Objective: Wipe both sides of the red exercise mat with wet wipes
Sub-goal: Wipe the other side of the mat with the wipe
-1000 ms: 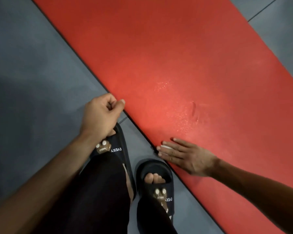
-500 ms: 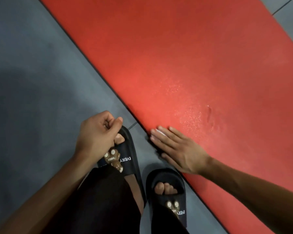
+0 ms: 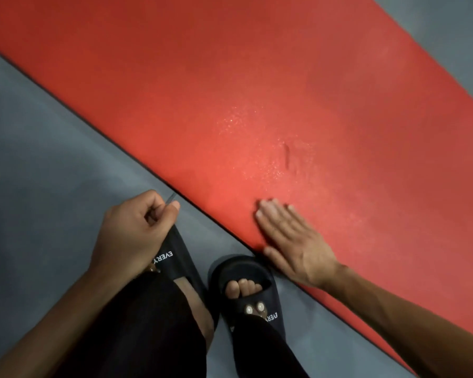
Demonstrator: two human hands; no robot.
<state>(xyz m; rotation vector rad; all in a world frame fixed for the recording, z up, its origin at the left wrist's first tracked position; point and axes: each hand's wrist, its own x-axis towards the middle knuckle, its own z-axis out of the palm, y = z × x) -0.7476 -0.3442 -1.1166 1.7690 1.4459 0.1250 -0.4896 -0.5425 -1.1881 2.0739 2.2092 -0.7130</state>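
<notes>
Since the frame half a second back, the right hand (image 3: 294, 242) has slid along the mat's (image 3: 257, 91) near edge toward 3 o'clock, and now lies beyond the right slipper (image 3: 250, 298) rather than beside the left slipper (image 3: 179, 261); the left hand (image 3: 133, 233) has kept its place over that slipper's toe.

Nearest, at 6 o'clock, black trouser legs run down to two black slippers with white lettering, standing on the floor (image 3: 44, 165). The left hand at 7 o'clock is curled into a loose fist, thumb laid against the forefinger; whether it holds anything I cannot tell. The right hand at 5 o'clock lies flat, fingers straight and close together, pressing on the mat just inside its edge. A pale bit shows under the fingertips, too blurred to name.

The mat lies flat on the floor, crossing the view as a wide band from 10 o'clock to 4 o'clock. Beyond the right hand its surface glistens with fine wet specks around a small crease.

The floor is smooth grey, with a thin seam line meeting the mat's edge by the left thumb. More grey floor shows past the mat at 1 o'clock.
</notes>
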